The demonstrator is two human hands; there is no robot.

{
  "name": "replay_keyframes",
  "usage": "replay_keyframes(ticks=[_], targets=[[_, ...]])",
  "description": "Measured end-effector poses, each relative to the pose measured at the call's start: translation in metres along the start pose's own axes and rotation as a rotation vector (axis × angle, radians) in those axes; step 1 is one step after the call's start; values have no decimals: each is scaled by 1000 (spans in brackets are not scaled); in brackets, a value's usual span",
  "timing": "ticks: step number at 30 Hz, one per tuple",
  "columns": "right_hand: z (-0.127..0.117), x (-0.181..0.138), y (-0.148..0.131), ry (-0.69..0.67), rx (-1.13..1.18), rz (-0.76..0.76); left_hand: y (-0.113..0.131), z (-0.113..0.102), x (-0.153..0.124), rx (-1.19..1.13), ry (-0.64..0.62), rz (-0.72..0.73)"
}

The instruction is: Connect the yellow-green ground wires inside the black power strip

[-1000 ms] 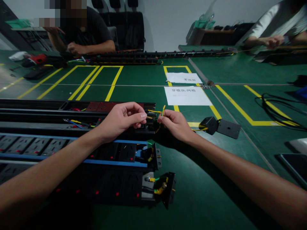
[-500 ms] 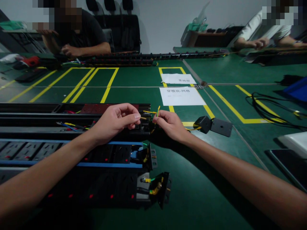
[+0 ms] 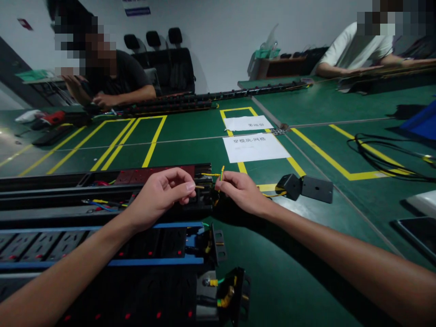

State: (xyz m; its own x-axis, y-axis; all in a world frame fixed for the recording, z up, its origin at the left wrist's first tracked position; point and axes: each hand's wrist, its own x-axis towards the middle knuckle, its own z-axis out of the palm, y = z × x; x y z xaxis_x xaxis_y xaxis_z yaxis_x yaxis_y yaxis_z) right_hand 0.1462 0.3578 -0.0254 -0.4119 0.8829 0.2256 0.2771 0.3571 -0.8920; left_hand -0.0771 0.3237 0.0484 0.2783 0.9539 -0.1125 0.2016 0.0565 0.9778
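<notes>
My left hand (image 3: 170, 187) is closed in a pinch, and a thin brass-coloured piece (image 3: 200, 187) sticks out past the fingertips to the right. Its exact kind is too small to make out. Thumb and finger of my right hand (image 3: 238, 190) pinch a yellow-green wire (image 3: 222, 172), whose yellow-sleeved end points up. The two hands are a short gap apart, over the right end of a black metal profile (image 3: 204, 204). A second yellow-sleeved wire (image 3: 210, 174) comes out of that profile behind the hands.
Nearer me lie a blue-edged socket strip (image 3: 153, 262) and a black socket strip (image 3: 143, 295). Black end caps (image 3: 316, 188) rest right of my hand. Paper sheets (image 3: 255, 149), a coiled black cable (image 3: 361, 156) and a phone-like slab (image 3: 417, 234) are beyond. Two people sit across the table.
The camera view has tilted, so the table and hands appear lower. My left hand has drawn slightly away from my right, and more of the brass-coloured piece shows. Both grips are unchanged.
</notes>
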Motion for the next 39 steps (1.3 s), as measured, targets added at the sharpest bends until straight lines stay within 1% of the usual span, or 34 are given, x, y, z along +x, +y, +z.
replay_keyframes(ticks=[7,14,17,20,23,26,28,30,33,39], targets=[[0,0,1,-22,18,3,0,0,1,-21,0,-15],[0,-1,-3,5,-76,-7,-1,0,1,-38,-7,-5],[1,-2,-3,3,-68,-19,0,0,1,-31,-1,-10],[2,-1,-3,-1,39,29,-1,-1,1,-22,-7,-9],[0,1,-5,33,246,97,-3,-1,1,9,-6,10],[-2,4,-15,45,430,147,-3,-1,0,49,-22,39],[-2,5,-23,41,504,172,-2,0,0,76,-40,57],[-1,5,-32,29,535,177,-1,2,-1,98,-57,69],[1,4,-39,0,523,151,0,3,-3,112,-78,68],[4,3,-44,-13,503,176,-2,5,-4,97,-93,59]])
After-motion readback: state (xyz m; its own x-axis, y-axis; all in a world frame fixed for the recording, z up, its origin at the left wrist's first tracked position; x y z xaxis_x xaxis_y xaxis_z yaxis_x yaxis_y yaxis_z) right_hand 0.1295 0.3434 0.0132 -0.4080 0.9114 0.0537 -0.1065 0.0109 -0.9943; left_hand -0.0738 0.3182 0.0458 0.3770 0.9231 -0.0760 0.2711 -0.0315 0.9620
